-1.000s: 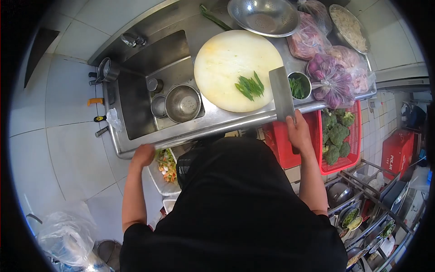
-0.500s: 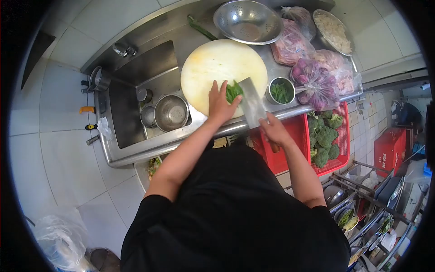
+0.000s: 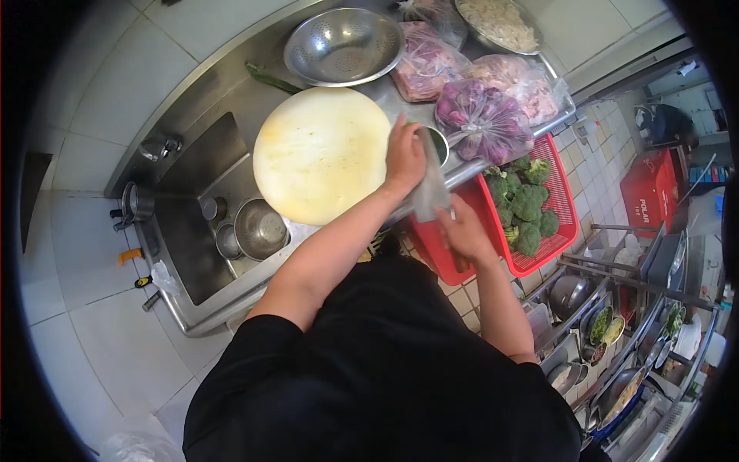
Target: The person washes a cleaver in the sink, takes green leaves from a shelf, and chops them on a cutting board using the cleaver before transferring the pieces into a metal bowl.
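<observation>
My right hand (image 3: 466, 231) is closed around the handle of a cleaver (image 3: 431, 189), its broad blade pointing up and away from me, slightly blurred. Against the blade's left side is my left hand (image 3: 406, 159), fingers close together; whatever lies between palm and blade is hidden. Both the hand and the blade tip are at the near side of a small metal cup (image 3: 442, 143), partly covering it; its contents hardly show. To the left lies a round white cutting board (image 3: 319, 154) with only tiny green flecks on it.
A colander (image 3: 344, 48) stands behind the board, beside a long green vegetable (image 3: 271, 78). Bagged meat (image 3: 427, 65), bagged purple onions (image 3: 481, 119) and a bowl of pale pieces (image 3: 500, 23) sit rightward. Broccoli (image 3: 527, 204) fills a red basket (image 3: 566, 231) below. Left is a sink (image 3: 188, 239) with bowls.
Both hands and the cleaver have moved right, off the board to the cup. The cut greens are gone from the board. The view has shifted to the right.
</observation>
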Demonstrator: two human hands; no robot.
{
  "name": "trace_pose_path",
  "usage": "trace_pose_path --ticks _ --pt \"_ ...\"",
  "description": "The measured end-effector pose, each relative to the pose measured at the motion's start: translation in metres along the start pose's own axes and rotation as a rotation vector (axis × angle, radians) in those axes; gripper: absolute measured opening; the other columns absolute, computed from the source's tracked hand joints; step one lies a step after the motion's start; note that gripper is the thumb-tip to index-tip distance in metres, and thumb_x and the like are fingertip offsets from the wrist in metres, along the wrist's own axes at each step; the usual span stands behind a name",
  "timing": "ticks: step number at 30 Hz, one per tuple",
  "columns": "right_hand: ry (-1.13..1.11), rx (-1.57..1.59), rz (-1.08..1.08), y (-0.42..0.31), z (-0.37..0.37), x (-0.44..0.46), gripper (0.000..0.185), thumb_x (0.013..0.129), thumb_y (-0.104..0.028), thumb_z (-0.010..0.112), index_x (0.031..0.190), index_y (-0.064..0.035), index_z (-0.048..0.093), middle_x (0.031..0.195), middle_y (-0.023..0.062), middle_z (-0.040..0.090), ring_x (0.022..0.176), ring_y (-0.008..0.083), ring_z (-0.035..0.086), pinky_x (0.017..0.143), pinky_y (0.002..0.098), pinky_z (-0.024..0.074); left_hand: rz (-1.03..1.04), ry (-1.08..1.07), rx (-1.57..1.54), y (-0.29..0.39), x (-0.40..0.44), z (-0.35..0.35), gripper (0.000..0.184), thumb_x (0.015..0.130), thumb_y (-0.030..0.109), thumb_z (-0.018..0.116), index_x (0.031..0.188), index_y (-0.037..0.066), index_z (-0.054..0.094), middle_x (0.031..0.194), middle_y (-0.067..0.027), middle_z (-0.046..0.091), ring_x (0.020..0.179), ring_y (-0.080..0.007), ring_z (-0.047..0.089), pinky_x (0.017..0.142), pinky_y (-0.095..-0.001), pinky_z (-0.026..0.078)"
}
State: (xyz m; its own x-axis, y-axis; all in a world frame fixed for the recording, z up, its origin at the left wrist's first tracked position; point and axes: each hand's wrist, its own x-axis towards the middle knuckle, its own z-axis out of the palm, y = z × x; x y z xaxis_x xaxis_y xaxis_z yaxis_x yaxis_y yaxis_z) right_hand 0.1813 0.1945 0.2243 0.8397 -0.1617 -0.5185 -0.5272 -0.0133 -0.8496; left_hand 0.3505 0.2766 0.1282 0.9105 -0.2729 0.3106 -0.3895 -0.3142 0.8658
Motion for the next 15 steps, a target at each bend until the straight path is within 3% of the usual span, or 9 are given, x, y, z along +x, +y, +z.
trace_pose_path --ticks 2,4,5,9,12,15 --pt "0.152 -0.020 0.005 0.005 -0.026 -0.009 0.019 0.100 -0.018 0.053 0.115 -0.0068 0.054 0.065 -0.0004 0.048 0.045 0.0102 0.046 0.041 0.0282 0.0414 0.007 -0.096 -0.027 -0.010 0.012 0.020 0.033 0.091 0.008 0.052 0.124 0.005 0.059 0.147 -0.0269 0.042 0.136 -0.0424 0.041 0.113 -0.0469 0.034" --pt "0.269 -0.054 0.015 0.006 -0.043 -0.020 0.018 0.100 -0.017 0.053 0.115 -0.0064 0.053 0.064 -0.0009 0.047 0.044 0.0099 0.046 0.041 0.0276 0.0406 0.032 -0.250 0.149 -0.023 0.017 0.033 0.038 0.090 0.012 0.058 0.127 0.006 0.059 0.146 -0.0253 0.045 0.135 -0.0411 0.043 0.113 -0.0448 0.035" --pt "0.277 -0.052 0.017 0.007 -0.050 -0.026 0.018 0.100 -0.017 0.053 0.115 -0.0064 0.053 0.064 -0.0009 0.047 0.044 0.0099 0.046 0.041 0.0276 0.0406 0.039 -0.245 0.134 -0.021 0.020 0.031 0.038 0.088 0.018 0.064 0.124 0.007 0.062 0.144 -0.0209 0.050 0.134 -0.0378 0.046 0.114 -0.0420 0.035" --pt "0.396 0.012 -0.011 0.020 -0.063 -0.047 0.015 0.101 -0.016 0.053 0.112 -0.0055 0.052 0.064 -0.0008 0.047 0.044 0.0093 0.046 0.040 0.0264 0.0402 0.092 -0.236 0.053 -0.019 0.041 -0.010 0.033 0.086 0.015 0.068 0.117 0.006 0.066 0.138 -0.0175 0.056 0.130 -0.0344 0.050 0.112 -0.0408 0.038" --pt "0.410 0.024 -0.021 0.033 -0.065 -0.058 0.018 0.101 -0.014 0.053 0.116 -0.0049 0.052 0.064 -0.0013 0.048 0.044 0.0082 0.045 0.040 0.0261 0.0391 0.146 -0.041 0.146 -0.034 0.061 -0.057 0.021 0.085 0.011 0.069 0.105 0.005 0.070 0.115 -0.0132 0.068 0.109 -0.0290 0.064 0.097 -0.0374 0.050" --pt "0.421 0.038 -0.017 0.040 -0.061 -0.070 0.020 0.101 -0.014 0.053 0.118 -0.0049 0.052 0.063 -0.0018 0.047 0.044 0.0081 0.045 0.040 0.0258 0.0385 0.065 0.201 0.095 -0.081 0.088 -0.118 0.014 0.086 0.011 0.069 0.099 0.006 0.072 0.098 -0.0074 0.071 0.087 -0.0196 0.068 0.081 -0.0306 0.054"
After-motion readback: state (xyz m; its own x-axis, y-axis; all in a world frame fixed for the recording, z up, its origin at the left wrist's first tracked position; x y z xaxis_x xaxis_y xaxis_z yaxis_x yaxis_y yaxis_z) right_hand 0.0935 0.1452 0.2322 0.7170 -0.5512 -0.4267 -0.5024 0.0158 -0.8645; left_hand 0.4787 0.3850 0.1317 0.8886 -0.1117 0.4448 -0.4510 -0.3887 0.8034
